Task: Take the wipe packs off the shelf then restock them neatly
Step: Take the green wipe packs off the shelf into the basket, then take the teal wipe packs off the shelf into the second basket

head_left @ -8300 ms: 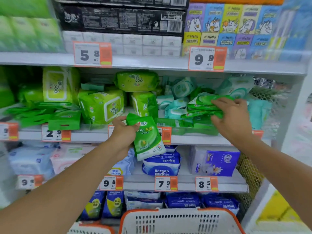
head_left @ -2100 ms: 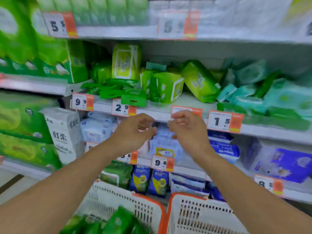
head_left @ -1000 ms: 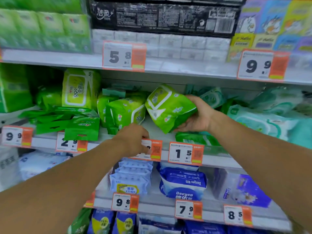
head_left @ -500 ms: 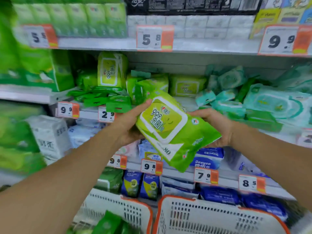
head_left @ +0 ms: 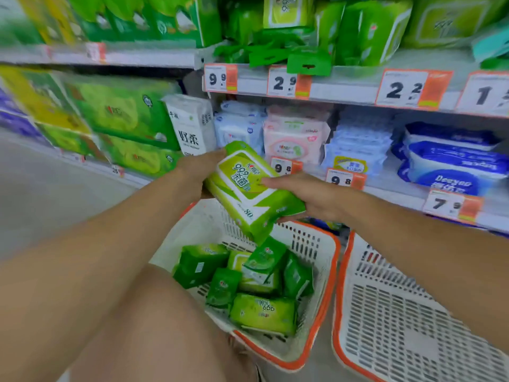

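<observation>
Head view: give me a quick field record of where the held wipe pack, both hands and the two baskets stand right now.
held item: large green wipe pack, tilted, above the left basket
left hand: grips the pack's upper left end
right hand: holds the pack's right side, fingers wrapped under it
left basket: holds several green wipe packs, piled loosely
right basket: no packs visible in it
shelf above: green packs remain on it, behind price tags
</observation>
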`<state>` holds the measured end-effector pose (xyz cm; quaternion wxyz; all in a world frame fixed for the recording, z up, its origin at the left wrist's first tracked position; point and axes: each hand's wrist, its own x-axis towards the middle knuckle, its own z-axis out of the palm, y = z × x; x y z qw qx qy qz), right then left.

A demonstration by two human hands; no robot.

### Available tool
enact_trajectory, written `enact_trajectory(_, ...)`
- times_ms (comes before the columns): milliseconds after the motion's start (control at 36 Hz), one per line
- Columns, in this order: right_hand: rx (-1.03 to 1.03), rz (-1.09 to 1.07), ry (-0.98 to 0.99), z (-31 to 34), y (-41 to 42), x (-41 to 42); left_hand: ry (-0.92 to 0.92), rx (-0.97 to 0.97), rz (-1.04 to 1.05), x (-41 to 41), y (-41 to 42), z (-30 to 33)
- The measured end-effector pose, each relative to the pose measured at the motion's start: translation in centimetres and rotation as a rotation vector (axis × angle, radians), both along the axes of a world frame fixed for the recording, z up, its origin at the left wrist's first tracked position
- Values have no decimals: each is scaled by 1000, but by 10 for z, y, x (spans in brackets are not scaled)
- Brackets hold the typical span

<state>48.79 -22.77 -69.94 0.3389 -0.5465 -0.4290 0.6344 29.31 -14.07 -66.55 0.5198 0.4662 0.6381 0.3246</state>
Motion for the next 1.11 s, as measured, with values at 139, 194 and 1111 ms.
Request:
enact_trajectory(139, 92, 157, -583, -13, 15, -40, 418, 107, 5, -27, 11, -11)
enact_trajectory(194, 229, 194, -734, 1, 15, -27, 430, 161, -139, -6, 5, -9)
enact_trajectory(1111, -98, -351, -1470, 166, -80, 438, 1394, 1034, -1118, 425, -28, 117)
